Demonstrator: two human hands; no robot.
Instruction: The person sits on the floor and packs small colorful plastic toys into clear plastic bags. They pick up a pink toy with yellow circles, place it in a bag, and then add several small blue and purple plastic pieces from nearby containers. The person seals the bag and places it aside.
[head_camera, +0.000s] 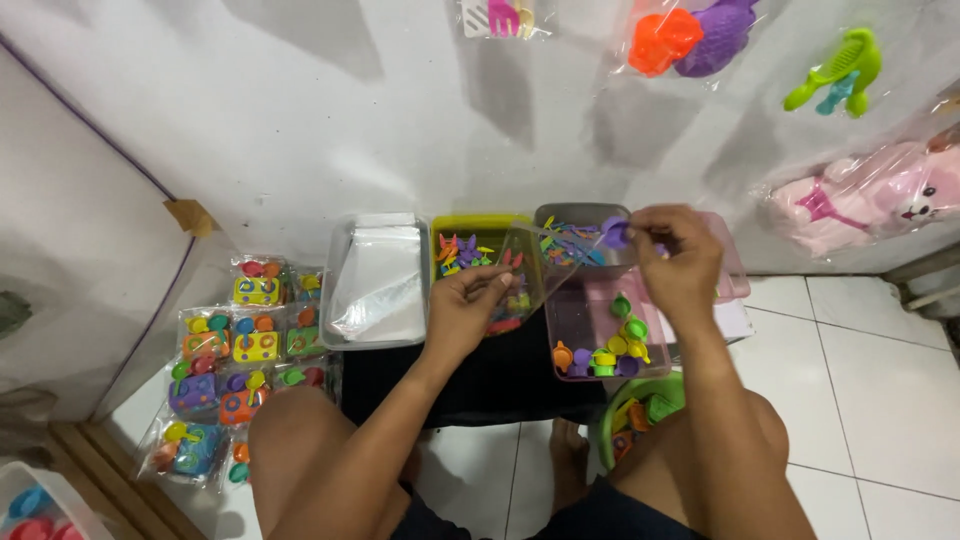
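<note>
The left hand (468, 305) is pinched on the rim of a small clear plastic bag (520, 285) that already holds a few coloured toy pieces, keeping its mouth open towards the right. The right hand (680, 255) is closed thumb-to-fingertips on a small purple plastic toy cup (616, 233), held just above and to the right of that mouth. To do this step well, I judge the left hand should keep the mouth wide and tilted upward, and the right should bring the cup past the rim before its fingers part — otherwise the piece may slip down outside the film

Counted: two hands, one bag in hand, one purple cup. Below the right hand sits one clear pink-tinted tub (600, 345) with about eight little cups; beyond the left hand are one yellow-green tray (470, 222) of small pieces and one grey tray (578, 212) just right of it. Left of the left hand lies one clear tray of empty bags (378, 285), and further left a cluster of filled packets (235, 365) — roughly ten, overlapping, so the count is unsure
</note>
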